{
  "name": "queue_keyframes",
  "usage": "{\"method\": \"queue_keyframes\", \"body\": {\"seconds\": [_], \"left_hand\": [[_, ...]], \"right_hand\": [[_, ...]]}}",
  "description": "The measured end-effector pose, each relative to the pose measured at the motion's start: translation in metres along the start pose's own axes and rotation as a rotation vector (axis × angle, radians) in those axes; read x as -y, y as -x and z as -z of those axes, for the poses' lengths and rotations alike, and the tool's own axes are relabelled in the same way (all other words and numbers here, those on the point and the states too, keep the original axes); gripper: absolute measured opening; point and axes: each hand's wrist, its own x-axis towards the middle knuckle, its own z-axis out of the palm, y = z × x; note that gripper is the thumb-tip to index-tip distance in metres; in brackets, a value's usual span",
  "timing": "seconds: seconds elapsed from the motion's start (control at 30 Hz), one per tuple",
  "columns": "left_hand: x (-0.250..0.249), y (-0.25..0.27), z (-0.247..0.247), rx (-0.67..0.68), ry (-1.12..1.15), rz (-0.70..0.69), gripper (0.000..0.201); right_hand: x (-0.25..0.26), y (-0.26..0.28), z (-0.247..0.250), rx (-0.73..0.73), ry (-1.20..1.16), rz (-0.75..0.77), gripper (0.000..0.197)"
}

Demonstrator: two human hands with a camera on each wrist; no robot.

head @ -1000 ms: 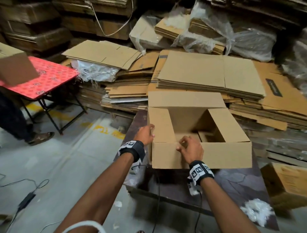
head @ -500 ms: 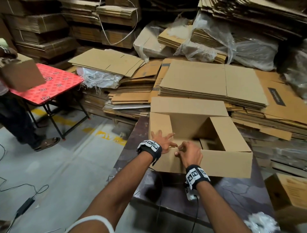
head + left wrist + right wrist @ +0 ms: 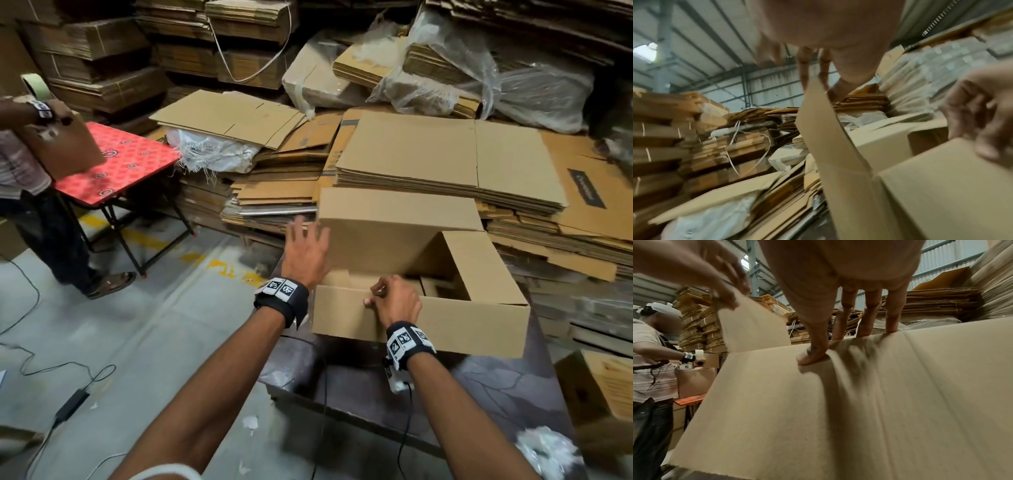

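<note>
Two hands on the brown cardboard box (image 3: 445, 325) on the dark tabletop (image 3: 496, 387): right hand (image 3: 395, 303) curls its fingers over the near edge, left hand (image 3: 305, 251) lies spread flat against the side flap (image 3: 828, 146), so I'd fold it in squarely.

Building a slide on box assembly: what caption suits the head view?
Right hand grips the near edge of an open cardboard box; left hand, fingers spread, meets its left end.

The box (image 3: 462, 325) stands before the right hand (image 3: 397, 301), right of the left hand (image 3: 305, 253); cardboard stacks (image 3: 428, 161) lie behind both.
</note>
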Motion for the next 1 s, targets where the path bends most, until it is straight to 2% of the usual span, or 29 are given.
{"method": "queue_keyframes", "body": {"seconds": [0.07, 0.13, 0.23, 0.3, 0.37, 0.4, 0.47, 0.53, 0.6, 0.67, 0.77, 0.9, 1.0], "left_hand": [[0.012, 0.011, -0.006, -0.011, -0.166, 0.093, 0.052], [0.018, 0.021, -0.021, 0.099, -0.195, 0.115, 0.047], [0.023, 0.032, -0.049, 0.202, 0.043, 0.193, 0.050], [0.022, 0.037, -0.068, 0.310, 0.256, 0.170, 0.059], [0.015, 0.041, -0.080, 0.416, 0.321, 0.151, 0.066], [0.011, 0.041, -0.082, 0.398, 0.267, 0.166, 0.068], [0.002, 0.037, -0.079, 0.254, 0.121, 0.208, 0.066], [-0.003, 0.028, -0.078, 0.173, 0.046, 0.153, 0.065], [-0.003, 0.020, -0.083, 0.159, -0.008, 0.086, 0.067], [-0.003, 0.018, -0.087, 0.193, -0.026, 0.131, 0.069], [-0.004, 0.018, -0.092, 0.247, 0.027, 0.217, 0.068], [0.006, 0.009, -0.097, 0.254, 0.150, 0.105, 0.060], [0.015, 0.004, -0.098, 0.272, 0.354, 0.085, 0.051]], "right_hand": [[0.004, 0.001, -0.001, -0.011, 0.010, 0.003, 0.028], [0.009, 0.002, -0.003, -0.018, 0.027, 0.004, 0.027], [0.016, 0.006, -0.010, -0.018, -0.009, -0.004, 0.029], [0.018, 0.008, -0.014, -0.027, -0.035, -0.003, 0.030], [0.018, 0.009, -0.017, -0.030, -0.029, 0.024, 0.028], [0.018, 0.009, -0.019, -0.026, -0.032, 0.031, 0.027], [0.015, 0.009, -0.021, -0.026, -0.070, 0.022, 0.023], [0.010, 0.011, -0.023, -0.037, -0.103, 0.019, 0.018], [0.005, 0.014, -0.023, -0.045, -0.124, 0.042, 0.015], [0.003, 0.015, -0.022, -0.060, -0.139, 0.066, 0.013], [0.001, 0.017, -0.023, -0.080, -0.157, 0.066, 0.007], [0.000, 0.020, -0.033, -0.121, -0.149, 0.065, 0.015], [0.000, 0.019, -0.042, -0.147, -0.155, 0.063, 0.017]]}}
